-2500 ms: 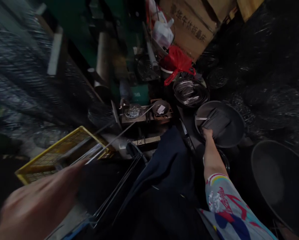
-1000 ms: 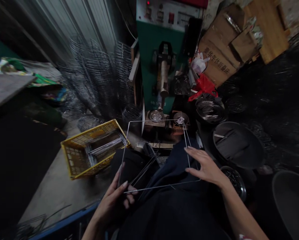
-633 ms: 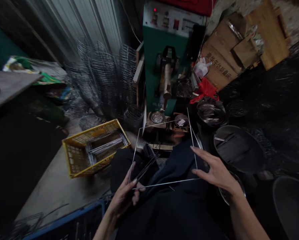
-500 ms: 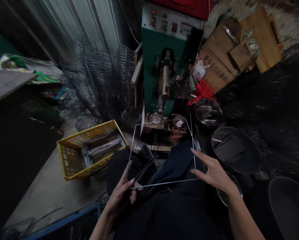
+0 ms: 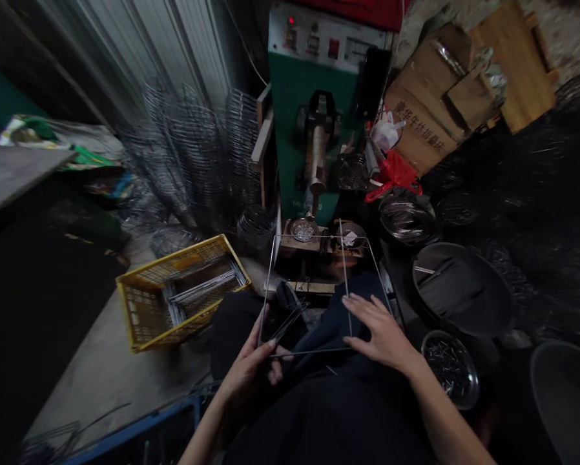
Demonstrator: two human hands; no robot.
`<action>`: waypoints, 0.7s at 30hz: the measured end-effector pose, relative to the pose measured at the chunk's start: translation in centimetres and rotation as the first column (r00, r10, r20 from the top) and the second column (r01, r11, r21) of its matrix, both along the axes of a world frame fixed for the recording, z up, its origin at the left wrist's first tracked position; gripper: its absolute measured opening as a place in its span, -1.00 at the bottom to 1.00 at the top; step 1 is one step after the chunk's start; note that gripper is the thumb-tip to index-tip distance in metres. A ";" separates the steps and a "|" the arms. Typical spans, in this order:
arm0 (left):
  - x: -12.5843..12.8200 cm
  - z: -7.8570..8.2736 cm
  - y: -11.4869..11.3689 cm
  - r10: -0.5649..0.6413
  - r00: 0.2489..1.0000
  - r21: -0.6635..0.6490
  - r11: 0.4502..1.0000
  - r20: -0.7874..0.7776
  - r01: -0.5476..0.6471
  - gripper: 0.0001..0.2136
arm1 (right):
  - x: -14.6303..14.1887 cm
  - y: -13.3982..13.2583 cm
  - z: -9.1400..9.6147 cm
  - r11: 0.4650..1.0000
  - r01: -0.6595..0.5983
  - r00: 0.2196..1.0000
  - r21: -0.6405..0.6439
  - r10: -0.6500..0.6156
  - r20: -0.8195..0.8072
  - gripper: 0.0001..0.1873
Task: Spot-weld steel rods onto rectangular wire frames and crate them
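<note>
In my lap stands a rectangular wire frame point(image 5: 269, 278), tilted away from me. My left hand point(image 5: 256, 361) is closed on its near left corner and also keeps several thin loose wires point(image 5: 290, 321), fanned toward the middle. A straight metal rod point(image 5: 345, 265) crosses the frame from near to far, pinched near its lower end by the thumb and fingers of my right hand point(image 5: 380, 332). The rod lies inside the frame's right side, close to its near edge; whether they touch I cannot tell.
Ahead stands a green machine point(image 5: 294, 129) with a small dish of metal bits point(image 5: 303, 229) below its head. A yellow crate point(image 5: 139, 339) of wires is at left, behind it stacked wire rings point(image 5: 188, 148). At right are a black basin point(image 5: 484, 303) and a bowl of small rods point(image 5: 449, 368).
My right hand has carried the rod leftward, from along the frame's right side to further inside it. My left hand still grips the frame and loose wires. The view has shifted slightly.
</note>
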State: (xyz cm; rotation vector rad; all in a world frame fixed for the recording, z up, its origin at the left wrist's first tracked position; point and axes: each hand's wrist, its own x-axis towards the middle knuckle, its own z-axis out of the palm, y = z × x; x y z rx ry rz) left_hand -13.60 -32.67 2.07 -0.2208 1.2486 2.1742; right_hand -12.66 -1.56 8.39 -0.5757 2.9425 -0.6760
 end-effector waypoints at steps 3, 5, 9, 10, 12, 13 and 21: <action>0.1 0.0 -0.1 -0.006 1.000 -0.033 0.999 -0.009 0.006 -0.05 | -0.9 -1.0 -0.8 0.999 -0.038 0.998 -0.020 0.039 0.056 -0.24; 0.2 0.0 -0.2 0.001 1.000 -0.039 0.999 -0.014 -0.002 -0.06 | -1.3 -1.2 -1.2 0.999 -0.039 0.997 -0.028 0.041 0.070 -0.24; 0.0 0.2 -0.2 0.028 1.000 -0.023 0.999 -0.012 -0.029 -0.05 | -1.6 -1.5 -1.7 0.999 -0.039 0.996 -0.032 0.042 0.085 -0.23; 0.0 0.2 -0.2 0.030 1.000 -0.020 0.999 -0.008 -0.030 -0.05 | -1.6 -1.5 -1.8 0.999 -0.037 0.995 -0.027 0.040 0.092 -0.23; -0.1 0.2 -0.2 0.027 1.000 -0.018 0.999 0.003 -0.027 -0.05 | -1.7 -1.5 -2.0 1.000 -0.025 0.994 -0.013 0.026 0.103 -0.24; -0.1 0.1 -0.2 0.024 1.000 -0.020 1.000 0.008 -0.023 -0.05 | -1.7 -1.4 -2.1 1.000 -0.015 0.994 -0.006 0.015 0.105 -0.25; -0.1 0.1 0.0 0.010 1.000 -0.044 0.999 0.015 -0.009 -0.05 | -1.7 -1.0 -2.7 0.998 0.056 0.997 0.022 -0.057 0.054 -0.28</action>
